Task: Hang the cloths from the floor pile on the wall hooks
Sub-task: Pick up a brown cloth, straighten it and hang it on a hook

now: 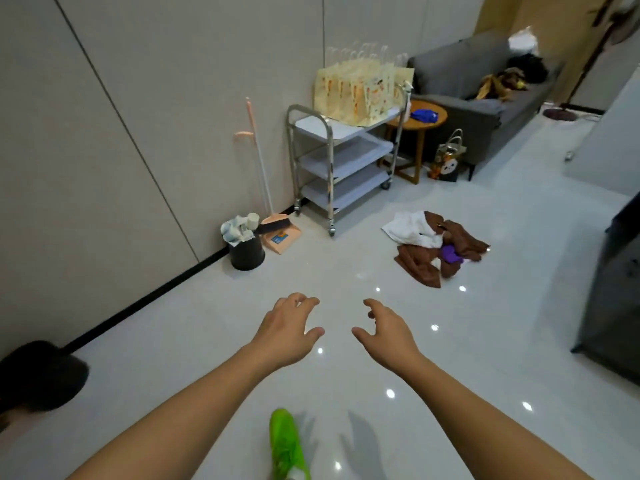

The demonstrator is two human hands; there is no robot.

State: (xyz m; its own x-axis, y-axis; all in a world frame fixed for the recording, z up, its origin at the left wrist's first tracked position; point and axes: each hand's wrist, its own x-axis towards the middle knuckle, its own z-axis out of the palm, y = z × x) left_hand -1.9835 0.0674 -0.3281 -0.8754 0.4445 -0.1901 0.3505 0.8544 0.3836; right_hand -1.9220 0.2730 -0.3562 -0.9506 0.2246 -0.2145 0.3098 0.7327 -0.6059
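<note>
A: Finger state?
B: Left hand and right hand both held out in front, fingers loosely curled and spread, holding nothing. Thumbs point at each other, hands apart.
A: Cloths?
B: Pile of cloths on the white tiled floor, well ahead of the hands, to the right. Brown ones, a white one, something purple in the middle.
A: Around it?
B: Metal cart with paper bags against the wall, left of the pile. Black bin and pink dustpan further left. Grey sofa and round wooden table behind. Green shoe at bottom edge.
</note>
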